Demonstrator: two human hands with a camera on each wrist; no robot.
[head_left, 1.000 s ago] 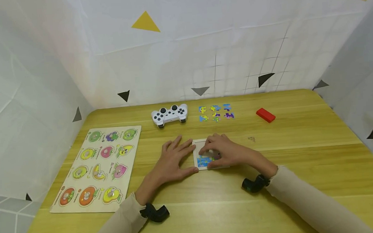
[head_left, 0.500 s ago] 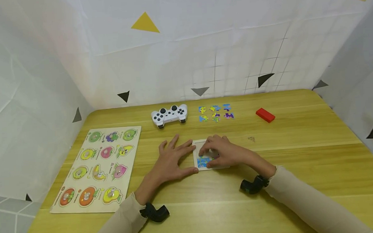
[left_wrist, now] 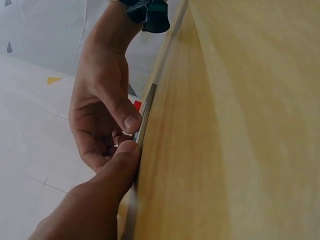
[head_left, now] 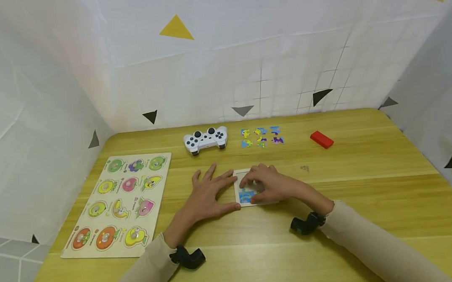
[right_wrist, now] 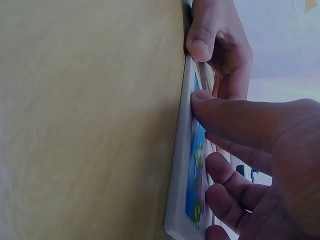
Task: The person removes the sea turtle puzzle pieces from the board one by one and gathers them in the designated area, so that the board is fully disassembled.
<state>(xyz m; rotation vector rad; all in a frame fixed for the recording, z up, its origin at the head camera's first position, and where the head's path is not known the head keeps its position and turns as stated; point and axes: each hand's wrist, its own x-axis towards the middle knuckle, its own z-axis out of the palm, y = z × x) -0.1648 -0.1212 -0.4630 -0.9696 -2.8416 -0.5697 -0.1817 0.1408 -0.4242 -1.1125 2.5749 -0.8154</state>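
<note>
A small pale puzzle tray point(head_left: 236, 193) lies in front of me with blue, green and pink puzzle pieces point(head_left: 246, 197) along its near side. My left hand point(head_left: 207, 199) has its fingers spread, and thumb and fingertips touch the tray's left edge. Over the tray, my right hand point(head_left: 272, 183) bends its fingers down and holds a blue puzzle piece between thumb and index finger. In the right wrist view, the thumb point(right_wrist: 207, 102) rests at the near rim on the blue picture point(right_wrist: 191, 192). The right hand covers much of the tray's right part.
Several loose puzzle pieces point(head_left: 261, 137) lie in two rows behind the tray. A white game controller point(head_left: 206, 139) is left of them, and a red block point(head_left: 322, 139) sits to the right. A wooden fruit puzzle board point(head_left: 117, 204) covers the table's left side.
My right hand has shifted slightly left, its index finger moving a little over the pieces. The left fingers have spread slightly, while the tray stays in place.
</note>
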